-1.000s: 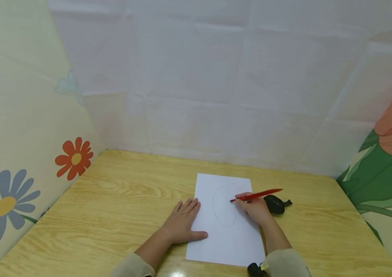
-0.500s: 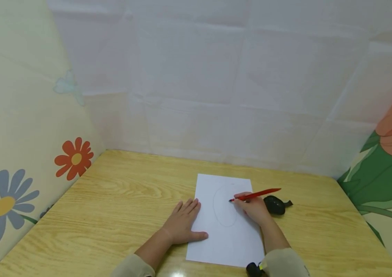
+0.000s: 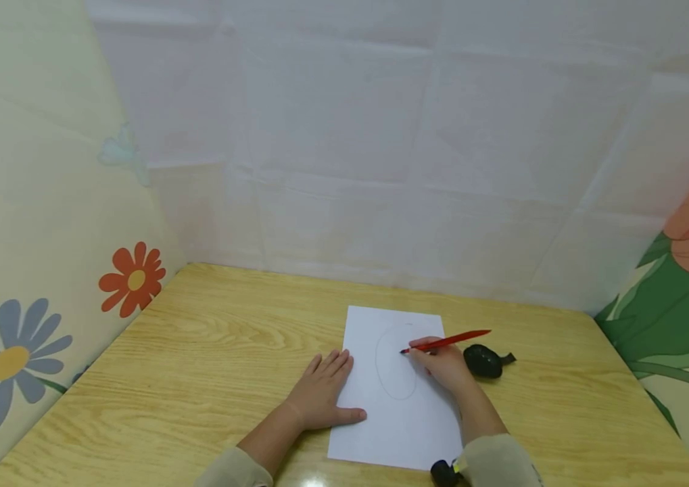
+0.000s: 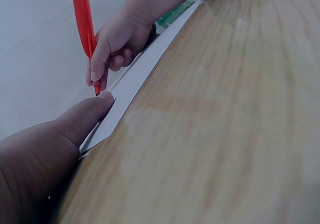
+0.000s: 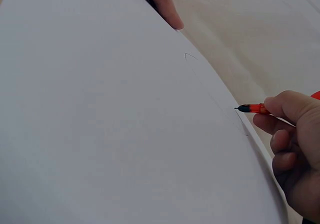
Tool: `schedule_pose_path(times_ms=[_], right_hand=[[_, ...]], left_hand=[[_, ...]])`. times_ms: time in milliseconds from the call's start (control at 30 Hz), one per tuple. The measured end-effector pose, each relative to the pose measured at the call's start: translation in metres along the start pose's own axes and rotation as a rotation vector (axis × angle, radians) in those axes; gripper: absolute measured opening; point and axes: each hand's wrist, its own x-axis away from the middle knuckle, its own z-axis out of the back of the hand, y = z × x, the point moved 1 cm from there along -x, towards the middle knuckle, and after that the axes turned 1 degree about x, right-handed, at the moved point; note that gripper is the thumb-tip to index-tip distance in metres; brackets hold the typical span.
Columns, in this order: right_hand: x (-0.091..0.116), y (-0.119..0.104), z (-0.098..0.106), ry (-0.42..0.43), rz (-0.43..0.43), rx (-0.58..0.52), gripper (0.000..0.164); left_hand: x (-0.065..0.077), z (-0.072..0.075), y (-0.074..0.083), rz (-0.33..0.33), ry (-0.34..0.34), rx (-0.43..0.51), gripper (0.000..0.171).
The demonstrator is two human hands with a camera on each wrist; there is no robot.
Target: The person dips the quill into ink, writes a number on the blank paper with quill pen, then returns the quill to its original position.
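Note:
A sheet of white paper [image 3: 368, 426] lies on the table, with a thin oval outline drawn on it. My left hand [image 3: 318, 394] rests flat along the paper's left edge, fingers straight and thumb out over the sheet. In the left wrist view that thumb [image 4: 87, 115] lies at the paper's border. My right hand [image 3: 446, 368] pinches a red pen [image 3: 462, 336] between thumb and fingers, its dark tip down inside the oval near the right side. In the right wrist view the pen's fine point [image 5: 236, 108] is right at the paper.
A glossy dark rounded object [image 3: 483, 361] with a short stub sits on the table [image 3: 228, 325] just right of my right hand. A small black item [image 3: 443, 473] is at my right sleeve. A white sheet hangs behind the table, with flower-printed cloths on both sides.
My right hand and the pen have shifted slightly to the left over the paper. My left hand stays in the same place.

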Motion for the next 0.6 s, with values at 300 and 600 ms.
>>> schedule_pose_path(times_ms=[300,600], right_hand=[[-0.0028,0.0008,-0.0021,-0.002,0.027,-0.014,0.021],[-0.004,-0.0014,-0.0057,-0.006,0.033,-0.009,0.022]], left_hand=[[-0.0015,-0.0012,-0.0005,0.005,0.005,-0.006,0.103],[-0.0014,-0.0023,-0.0007,0.007,0.009,-0.006,0.104]])
